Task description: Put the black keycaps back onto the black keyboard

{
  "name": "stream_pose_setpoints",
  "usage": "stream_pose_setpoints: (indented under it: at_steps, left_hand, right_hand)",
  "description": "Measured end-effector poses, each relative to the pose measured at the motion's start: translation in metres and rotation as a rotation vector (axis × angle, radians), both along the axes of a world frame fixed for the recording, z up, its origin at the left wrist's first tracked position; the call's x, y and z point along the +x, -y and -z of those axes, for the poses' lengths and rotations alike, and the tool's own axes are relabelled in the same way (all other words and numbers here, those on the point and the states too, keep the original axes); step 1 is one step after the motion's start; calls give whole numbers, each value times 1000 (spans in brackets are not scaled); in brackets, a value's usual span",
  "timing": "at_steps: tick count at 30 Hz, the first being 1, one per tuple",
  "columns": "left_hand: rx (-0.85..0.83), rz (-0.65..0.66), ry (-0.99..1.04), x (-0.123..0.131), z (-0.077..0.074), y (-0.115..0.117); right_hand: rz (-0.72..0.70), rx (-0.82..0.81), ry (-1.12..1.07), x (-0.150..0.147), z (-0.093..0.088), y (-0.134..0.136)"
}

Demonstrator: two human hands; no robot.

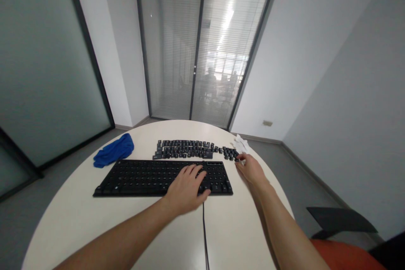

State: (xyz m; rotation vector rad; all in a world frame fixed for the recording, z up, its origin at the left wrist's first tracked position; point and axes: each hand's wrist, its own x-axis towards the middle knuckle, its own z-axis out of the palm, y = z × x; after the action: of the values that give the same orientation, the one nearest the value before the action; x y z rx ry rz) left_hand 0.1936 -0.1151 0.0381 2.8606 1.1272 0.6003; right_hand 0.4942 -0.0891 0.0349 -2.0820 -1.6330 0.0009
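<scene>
1. Two bare hands work over a smooth, pale, rounded bench [126, 223]; a thin black cable [204, 228] lies at six o'clock.
2. At the dial's centre, the left hand [186, 190] rests palm down, fingers spread and grasping nothing, on the right half of a flat, matte black keyboard [139, 177] dotted with small pale marks.
3. At two o'clock, the right hand [251, 169] bends its fingers to the edge of a small cluster [229, 153] of keycaps; I cannot tell whether they grip one.
4. The step seems to be handling single caps; the next move calls for a light, exact pinch.
5. At twelve, more blocky dark keycaps [185, 149] form rows.
6. At ten, a soft, rumpled blue cloth [115, 151]; past one, crumpled white tissue [241, 143].
</scene>
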Motion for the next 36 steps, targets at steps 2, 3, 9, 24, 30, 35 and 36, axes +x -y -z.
stream_pose_setpoints:
  at_steps: [2,3,9,24,30,35,36]
  left_hand:
    - [0,0,-3,0,0,0]
    - [2,1,-1,0,1,0]
    - [0,2,10,-1,3,-1]
    - [-2,5,10,0,0,0]
    - [10,2,16,0,1,0]
    - [8,3,12,0,2,-1]
    - [6,2,12,0,2,-1]
  right_hand:
    - [16,-13,-19,-1,-2,1]
    - [28,-20,-27,-2,-2,2]
    - [61,-23,-47,-2,-3,2]
    - [-269,34,-324,-22,-22,15]
    - [-623,-194,-450,-46,-35,32]
    - [-634,-298,-533,-46,-27,31]
    - [-628,-302,-540,-46,-25,30]
